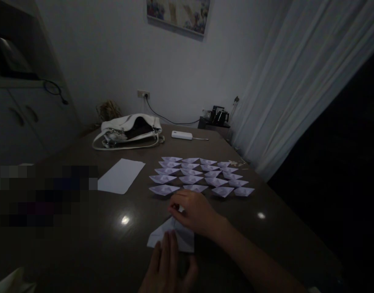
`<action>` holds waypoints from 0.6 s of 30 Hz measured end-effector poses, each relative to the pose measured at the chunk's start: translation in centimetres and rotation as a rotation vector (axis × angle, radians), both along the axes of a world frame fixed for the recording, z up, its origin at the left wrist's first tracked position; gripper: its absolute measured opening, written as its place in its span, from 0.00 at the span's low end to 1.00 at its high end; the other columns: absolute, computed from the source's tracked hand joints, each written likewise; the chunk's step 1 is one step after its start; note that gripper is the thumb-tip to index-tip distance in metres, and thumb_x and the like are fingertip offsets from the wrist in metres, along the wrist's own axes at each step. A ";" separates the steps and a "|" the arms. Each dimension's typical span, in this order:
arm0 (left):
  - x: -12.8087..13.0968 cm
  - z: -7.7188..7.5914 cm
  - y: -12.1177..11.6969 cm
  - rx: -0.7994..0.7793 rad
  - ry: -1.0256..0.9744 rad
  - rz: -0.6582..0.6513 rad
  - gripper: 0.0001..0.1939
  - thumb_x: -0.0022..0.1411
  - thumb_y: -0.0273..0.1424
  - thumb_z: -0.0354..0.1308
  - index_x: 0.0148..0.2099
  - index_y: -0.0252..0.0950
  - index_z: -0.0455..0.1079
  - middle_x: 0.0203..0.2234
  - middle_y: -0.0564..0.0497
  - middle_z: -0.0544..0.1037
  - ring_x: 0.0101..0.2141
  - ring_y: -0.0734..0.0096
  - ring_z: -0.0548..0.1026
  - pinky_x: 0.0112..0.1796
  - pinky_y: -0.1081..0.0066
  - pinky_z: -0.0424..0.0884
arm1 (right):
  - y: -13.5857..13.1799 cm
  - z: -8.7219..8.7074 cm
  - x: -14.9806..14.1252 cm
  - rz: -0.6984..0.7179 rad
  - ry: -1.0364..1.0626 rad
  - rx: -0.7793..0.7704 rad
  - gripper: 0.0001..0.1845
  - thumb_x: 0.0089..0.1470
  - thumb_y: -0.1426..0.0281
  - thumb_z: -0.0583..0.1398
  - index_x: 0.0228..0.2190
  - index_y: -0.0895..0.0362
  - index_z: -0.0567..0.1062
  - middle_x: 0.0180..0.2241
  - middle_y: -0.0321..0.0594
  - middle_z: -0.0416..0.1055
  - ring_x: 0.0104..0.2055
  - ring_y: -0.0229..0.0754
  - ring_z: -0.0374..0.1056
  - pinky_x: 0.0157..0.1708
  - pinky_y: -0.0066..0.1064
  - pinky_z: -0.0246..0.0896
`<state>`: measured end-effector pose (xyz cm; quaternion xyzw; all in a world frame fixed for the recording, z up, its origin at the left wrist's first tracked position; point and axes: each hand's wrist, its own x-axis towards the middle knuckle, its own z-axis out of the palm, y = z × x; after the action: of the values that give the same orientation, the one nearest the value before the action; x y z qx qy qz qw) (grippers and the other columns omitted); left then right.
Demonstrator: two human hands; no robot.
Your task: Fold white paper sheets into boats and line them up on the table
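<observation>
A folded sheet of white paper (186, 241) lies on the dark table in front of me, its pointed top away from me. My left hand (167, 260) rests on its near part with fingers stretched out flat and the thumb apart. My right hand (194, 209) is curled at the paper's top, thumb and index finger closed on that tip. Just beyond my right hand stand several small folded paper boats (191, 179) in rows. To the left of them lies a stack of blank white paper (121, 176).
A white handbag (132, 129) sits at the table's far left, with a white power bank (182, 135) and its short cord to the right. A black kettle (219, 116) stands beyond the table. Pale curtains (266, 81) hang right. Something pale (14, 283) shows at lower left.
</observation>
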<state>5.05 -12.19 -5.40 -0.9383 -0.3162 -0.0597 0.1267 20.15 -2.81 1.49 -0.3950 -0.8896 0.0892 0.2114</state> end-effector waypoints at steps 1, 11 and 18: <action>-0.1 0.6 0.4 -0.060 -0.002 0.010 0.22 0.61 0.24 0.52 0.58 0.37 0.64 0.51 0.29 0.73 0.51 0.37 0.72 0.41 0.47 0.74 | 0.2 0.2 0.5 -0.009 -0.004 0.005 0.04 0.55 0.73 0.58 0.32 0.59 0.74 0.33 0.40 0.74 0.36 0.39 0.67 0.36 0.27 0.57; 0.3 7.8 3.0 -0.436 -0.077 0.155 0.32 0.53 0.38 0.65 0.58 0.29 0.66 0.53 0.33 0.72 0.51 0.46 0.72 0.49 0.56 0.71 | 1.0 -0.1 2.0 0.175 -0.155 -0.178 0.08 0.54 0.78 0.59 0.36 0.58 0.77 0.36 0.39 0.76 0.39 0.38 0.70 0.37 0.25 0.59; -0.8 6.7 3.3 -0.379 -0.095 0.120 0.21 0.55 0.34 0.63 0.51 0.33 0.72 0.50 0.36 0.75 0.47 0.48 0.75 0.44 0.59 0.76 | 1.5 0.0 2.6 0.228 -0.166 -0.230 0.11 0.52 0.79 0.60 0.37 0.58 0.78 0.35 0.38 0.76 0.35 0.36 0.69 0.34 0.24 0.58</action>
<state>4.29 -8.92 1.30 -0.9210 -0.3827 -0.0356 -0.0638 22.80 -1.33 1.53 -0.3193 -0.9269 0.1809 0.0791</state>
